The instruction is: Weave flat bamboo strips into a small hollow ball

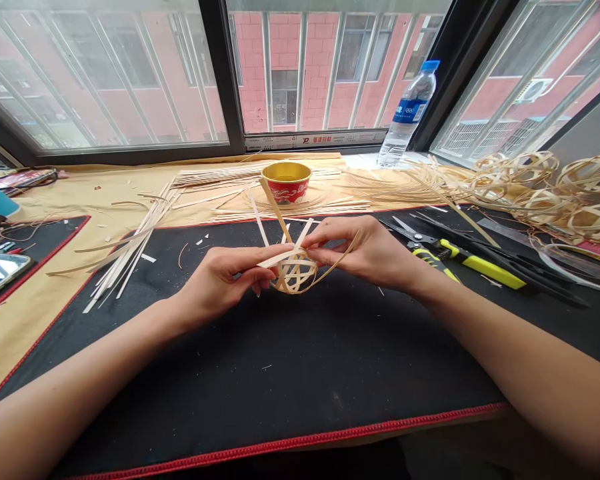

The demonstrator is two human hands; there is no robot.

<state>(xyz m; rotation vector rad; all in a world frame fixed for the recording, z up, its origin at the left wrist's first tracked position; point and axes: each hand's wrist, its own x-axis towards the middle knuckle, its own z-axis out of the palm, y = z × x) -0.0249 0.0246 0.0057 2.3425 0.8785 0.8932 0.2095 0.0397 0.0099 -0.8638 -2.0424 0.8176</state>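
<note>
A small, round, openwork ball woven from bamboo strips is held just above the black mat, between both hands. My left hand grips its left side, thumb and fingers closed on the weave. On the right, my right hand pinches a thin strip at the ball's upper edge. Several loose strip ends stick up and outward from the weave. One strip curves from under the ball up past the right fingers. The fingertips partly hide where the strips cross.
Bamboo strips lie in a bundle at left, with more behind a red bowl. At right are scissors, a yellow-handled tool and woven balls. A water bottle stands by the window; a phone lies far left.
</note>
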